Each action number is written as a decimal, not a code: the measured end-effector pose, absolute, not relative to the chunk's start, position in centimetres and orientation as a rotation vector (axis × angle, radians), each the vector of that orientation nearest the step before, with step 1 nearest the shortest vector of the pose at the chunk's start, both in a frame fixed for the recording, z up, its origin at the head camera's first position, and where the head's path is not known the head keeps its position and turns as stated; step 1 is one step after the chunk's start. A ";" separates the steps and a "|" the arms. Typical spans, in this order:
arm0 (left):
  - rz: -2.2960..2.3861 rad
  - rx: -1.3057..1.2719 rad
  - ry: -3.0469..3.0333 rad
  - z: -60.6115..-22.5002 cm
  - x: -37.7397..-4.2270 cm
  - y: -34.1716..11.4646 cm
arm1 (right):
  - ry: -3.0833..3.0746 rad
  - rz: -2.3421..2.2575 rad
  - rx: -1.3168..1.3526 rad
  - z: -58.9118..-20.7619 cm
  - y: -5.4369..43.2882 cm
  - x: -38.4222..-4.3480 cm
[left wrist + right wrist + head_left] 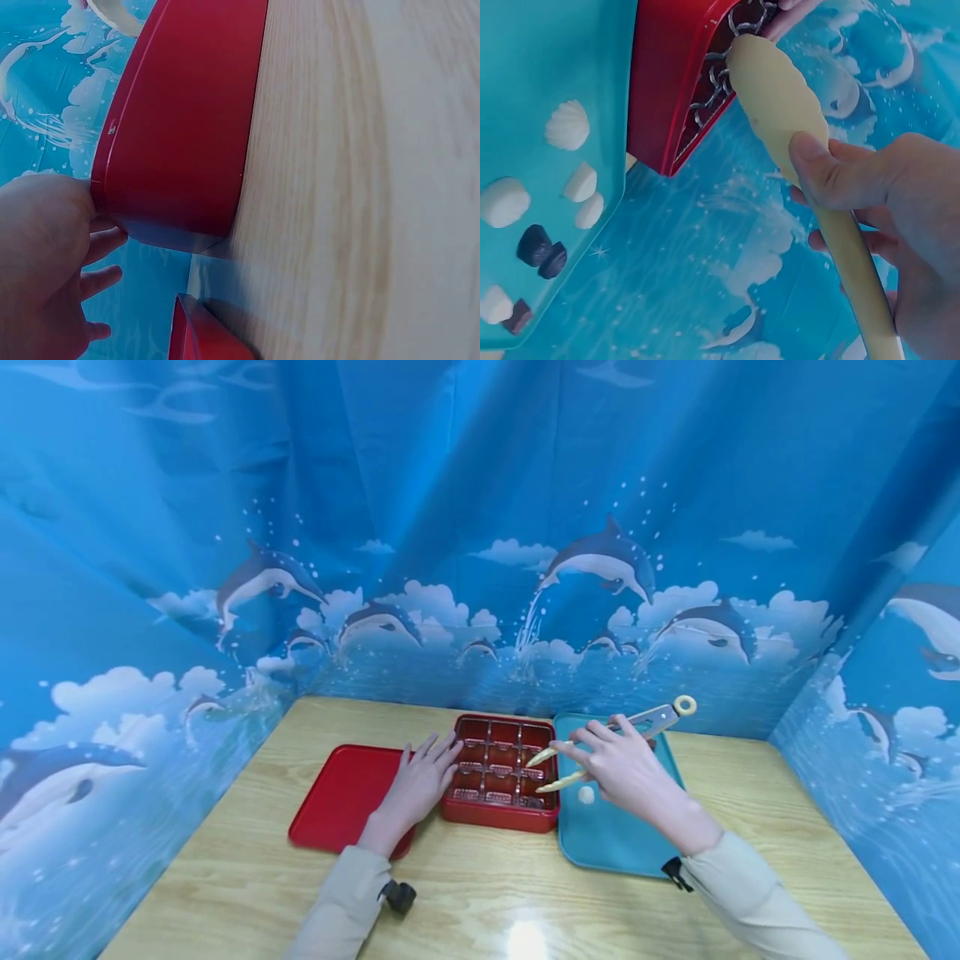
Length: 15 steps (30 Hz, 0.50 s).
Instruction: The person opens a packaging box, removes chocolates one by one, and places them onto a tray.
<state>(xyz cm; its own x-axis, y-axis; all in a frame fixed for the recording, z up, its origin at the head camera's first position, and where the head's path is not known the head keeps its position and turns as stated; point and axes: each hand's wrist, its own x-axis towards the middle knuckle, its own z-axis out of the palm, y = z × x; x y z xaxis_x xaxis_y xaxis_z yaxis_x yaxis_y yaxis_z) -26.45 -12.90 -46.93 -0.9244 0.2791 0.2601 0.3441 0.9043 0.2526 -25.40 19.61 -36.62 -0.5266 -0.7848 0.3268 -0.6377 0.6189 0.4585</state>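
Note:
A red box [498,815] with a clear insert of several compartments stands mid-table. My left hand [427,775] touches the box's left rim with its fingers extended; in the left wrist view, the hand [45,255] lies at the corner of the red wall [180,120]. My right hand [618,766] grips tongs [660,718] with cream tips, which stand apart above the box's right-hand compartments. In the right wrist view, thumb and fingers pinch one cream arm of the tongs [776,97]. Nothing shows between the tips. A dark patch lies in the front right compartment; I cannot tell what it is.
Right of the box lies a blue tray [611,843], with a white piece [586,795] near its left edge. A white shell-shaped piece [568,126] and dark pieces [534,245] sit on it. A red lid [345,793] lies left. A dolphin-print curtain [480,568] surrounds the table.

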 end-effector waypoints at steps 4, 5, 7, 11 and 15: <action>-0.430 -0.476 -2.853 -46.9 -26.5 -12.8 | -2.314 -0.515 1.174 -36.4 18.5 -25.5; -0.429 -0.476 -2.854 -46.9 -26.5 -12.8 | -2.310 -0.554 1.183 -36.3 18.2 -25.4; -0.414 -0.481 -2.854 -46.8 -26.4 -12.8 | -2.300 -0.626 1.205 -36.0 17.6 -25.4; -0.376 -0.488 -2.847 -46.9 -26.4 -12.9 | -2.275 -0.735 1.250 -35.7 16.2 -25.3; -0.363 -0.493 -2.838 -46.8 -26.4 -12.9 | -2.230 -0.805 1.275 -35.8 14.8 -25.2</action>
